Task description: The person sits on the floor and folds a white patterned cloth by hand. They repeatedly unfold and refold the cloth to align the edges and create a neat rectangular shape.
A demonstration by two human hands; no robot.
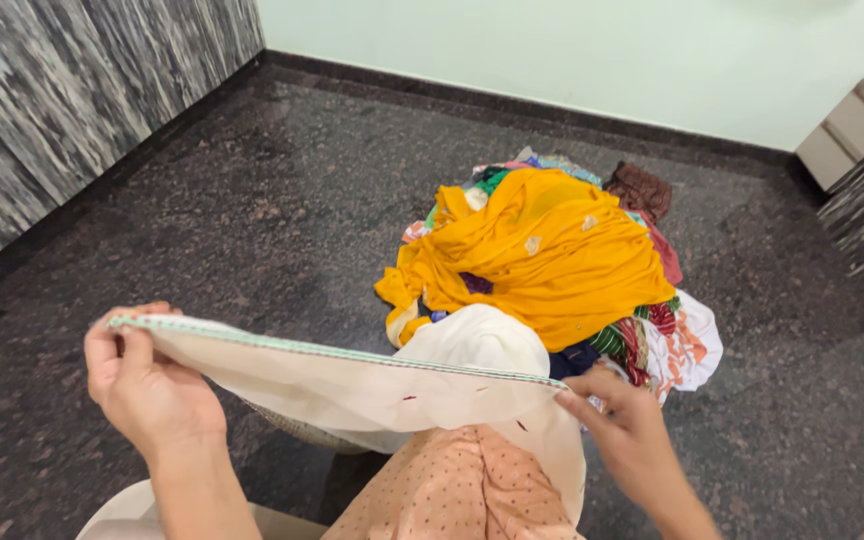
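Peach dotted fabric drapes over my lap; above it, my left hand and right hand pinch the cream cloth by its green-trimmed edge, stretched taut before the clothes pile. Folding looks begun; bringing corners together seems next.

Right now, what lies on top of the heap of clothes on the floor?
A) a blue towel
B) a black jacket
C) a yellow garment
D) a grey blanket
C: a yellow garment is draped over the top of the heap of clothes, beyond the cream cloth held between both hands.
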